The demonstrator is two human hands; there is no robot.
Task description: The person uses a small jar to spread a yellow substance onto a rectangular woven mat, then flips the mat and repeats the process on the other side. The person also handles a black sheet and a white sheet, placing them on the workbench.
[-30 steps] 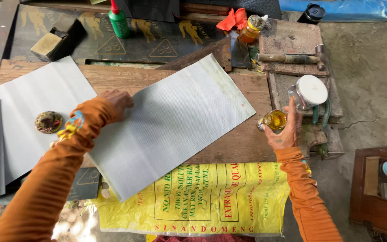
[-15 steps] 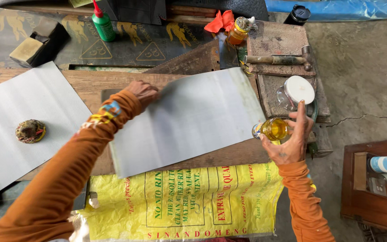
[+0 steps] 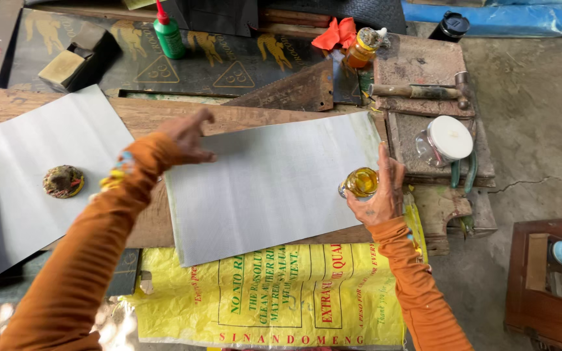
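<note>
Grey sheet now under spread left hand fingers; right hand fingers still gripping amber jar, shifted inward.

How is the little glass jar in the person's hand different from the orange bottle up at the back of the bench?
The small glass jar is open, showing yellow liquid, and is held in the right hand. The orange bottle stands alone beside a red cloth, with something covering its top. The jar looks squat and clear; the bottle looks taller and amber. Both appear to hold yellowish liquid.
</note>
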